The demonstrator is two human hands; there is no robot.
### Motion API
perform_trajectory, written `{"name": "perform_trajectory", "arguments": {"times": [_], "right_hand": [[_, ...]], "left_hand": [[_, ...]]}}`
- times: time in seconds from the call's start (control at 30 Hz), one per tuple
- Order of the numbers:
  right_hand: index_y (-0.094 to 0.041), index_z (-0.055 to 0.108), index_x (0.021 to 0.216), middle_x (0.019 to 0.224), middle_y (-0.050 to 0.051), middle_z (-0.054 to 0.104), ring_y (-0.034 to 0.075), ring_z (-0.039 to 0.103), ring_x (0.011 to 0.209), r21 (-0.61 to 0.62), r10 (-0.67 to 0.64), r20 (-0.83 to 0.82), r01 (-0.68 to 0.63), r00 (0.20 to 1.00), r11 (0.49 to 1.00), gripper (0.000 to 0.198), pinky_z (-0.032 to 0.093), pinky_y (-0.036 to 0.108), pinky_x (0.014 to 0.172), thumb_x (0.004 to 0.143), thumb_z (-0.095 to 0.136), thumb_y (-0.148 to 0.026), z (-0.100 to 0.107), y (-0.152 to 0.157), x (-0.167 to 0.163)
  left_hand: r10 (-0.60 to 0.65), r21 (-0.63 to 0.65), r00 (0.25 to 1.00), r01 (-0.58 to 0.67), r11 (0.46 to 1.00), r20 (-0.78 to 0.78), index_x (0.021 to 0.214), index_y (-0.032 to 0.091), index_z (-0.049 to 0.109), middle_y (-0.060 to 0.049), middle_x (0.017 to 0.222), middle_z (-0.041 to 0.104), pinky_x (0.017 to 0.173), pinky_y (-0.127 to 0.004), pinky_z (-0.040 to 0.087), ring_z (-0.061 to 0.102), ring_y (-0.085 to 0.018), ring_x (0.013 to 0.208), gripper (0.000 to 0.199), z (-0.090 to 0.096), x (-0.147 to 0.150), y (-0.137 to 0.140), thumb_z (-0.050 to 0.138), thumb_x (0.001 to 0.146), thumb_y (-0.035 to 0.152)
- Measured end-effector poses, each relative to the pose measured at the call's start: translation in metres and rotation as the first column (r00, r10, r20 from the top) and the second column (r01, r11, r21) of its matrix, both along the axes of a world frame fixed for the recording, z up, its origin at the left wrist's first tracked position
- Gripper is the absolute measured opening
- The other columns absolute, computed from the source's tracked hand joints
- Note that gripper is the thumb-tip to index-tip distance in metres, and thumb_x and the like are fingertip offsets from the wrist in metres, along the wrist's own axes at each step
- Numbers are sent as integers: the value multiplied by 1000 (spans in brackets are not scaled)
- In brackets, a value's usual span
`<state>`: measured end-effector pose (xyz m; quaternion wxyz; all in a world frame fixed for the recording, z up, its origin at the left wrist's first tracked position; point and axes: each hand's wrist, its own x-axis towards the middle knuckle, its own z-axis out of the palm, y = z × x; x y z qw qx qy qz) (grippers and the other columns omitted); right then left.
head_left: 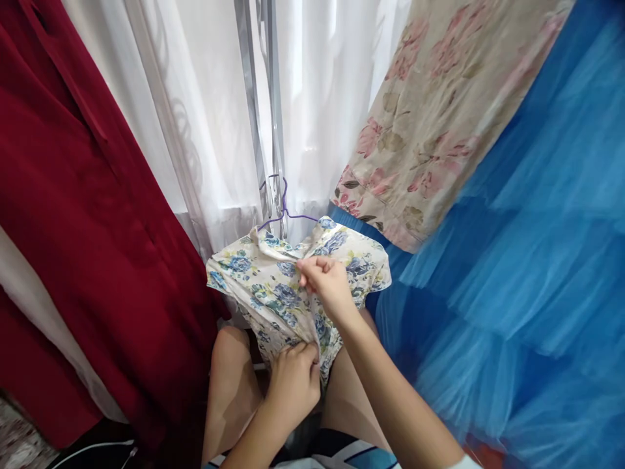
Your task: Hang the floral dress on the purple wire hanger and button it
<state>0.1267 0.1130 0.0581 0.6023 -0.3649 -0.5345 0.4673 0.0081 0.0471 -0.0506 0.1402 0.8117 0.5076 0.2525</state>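
head view shows the blue-rose print blouse [286, 296] already on a purple hanger [284, 207] by the knees [230, 348], its front rumpled and any fastening unclear, the right hand [326, 283] pinching cloth near the neckline, the left hand [294, 379] lower, fingers curled onto the front, both forearms angled inward.

Blue-striped clothing [360, 452], pale sleeve [466, 463]

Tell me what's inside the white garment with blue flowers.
In the white, blue-flowered fabric garment is a thin purple hanger. Its upper part shows above the neckline; its ends, and anything deeper, are covered.
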Motion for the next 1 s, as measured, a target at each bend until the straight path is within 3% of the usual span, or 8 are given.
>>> {"name": "perform_trajectory", "arguments": {"times": [0.2, 0.33, 0.4, 0.53, 0.67, 0.77, 0.87, 1.0], "right_hand": [[-15, 62, 61, 49, -1, 57, 6, 37, 39, 112, -84, -99, 95, 992, 989, 27, 27, 22, 39, 73, 75, -35, 51, 43, 1], [-16, 63, 72, 49, -2, 58, 7, 39, 39, 171, -58, -115, 78, 992, 982, 25, 29, 21, 40, 79, 71, -38, 42, 41, -6], [-17, 62, 77, 49, -3, 58, 8, 40, 39, 196, -36, -97, 55, 995, 979, 25, 30, 21, 41, 82, 68, -40, 36, 36, -6], [-18, 58, 77, 48, -4, 56, 7, 41, 39, 197, 1, -50, 9, 999, 980, 26, 30, 20, 42, 82, 68, -41, 35, 31, -4], [-19, 55, 76, 49, -5, 53, 8, 42, 42, 213, 14, 6, -15, 1000, 977, 27, 31, 21, 44, 84, 66, -42, 41, 30, -5], [-20, 52, 76, 49, -6, 49, 9, 40, 43, 255, -40, 67, 21, 997, 967, 26, 30, 22, 45, 86, 62, -42, 36, 36, -9], [-20, 52, 77, 53, -6, 45, 9, 37, 47, 344, -253, 138, 194, 958, 919, 23, 27, 23, 48, 88, 58, -40, 17, 46, -12], [-21, 51, 74, 52, -6, 40, 10, 35, 48, 344, -322, 231, 233, 918, 910, 23, 25, 25, 50, 88, 56, -38, -17, 49, -4]], "left_hand": [[-103, -29, 944, 99, 995, -314, 93, 17, 65, -12, 94, 69, 75, -39, 46, 64, -31, 85, 27, -2, 9, 14, 51, 73, 6], [-212, -43, 975, 210, 977, -68, 86, 20, 69, -7, 90, 70, 75, -33, 49, 66, -25, 84, 11, -2, -6, 32, 58, 83, 19], [-199, 44, 965, 194, 980, 172, 90, 22, 70, -5, 89, 71, 77, -30, 50, 66, -21, 84, 14, 17, -17, 44, 56, 90, 26], [-81, 277, 844, -82, 957, 530, 127, 23, 58, -2, 84, 68, 76, -28, 50, 65, -16, 77, 32, 90, -36, 71, 49, 98, 30], [-186, 534, 914, -39, 845, 361, 121, 22, 64, -4, 97, 67, 84, -30, 48, 62, -17, 91, 28, 152, -38, 95, 49, 98, 28], [-200, 620, 934, -28, 784, 295, 96, 17, 69, -5, 90, 65, 80, -28, 47, 61, -16, 86, 22, 167, -29, 103, 50, 98, 28], [-161, 661, 916, -135, 738, 367, 91, 15, 67, -4, 87, 64, 78, -25, 46, 60, -15, 83, 21, 167, -30, 109, 51, 97, 27], [-59, 559, 796, -369, 742, 602, 92, 14, 68, -3, 85, 66, 76, -24, 47, 61, -15, 82, 23, 155, -75, 138, 55, 93, 33]]}}
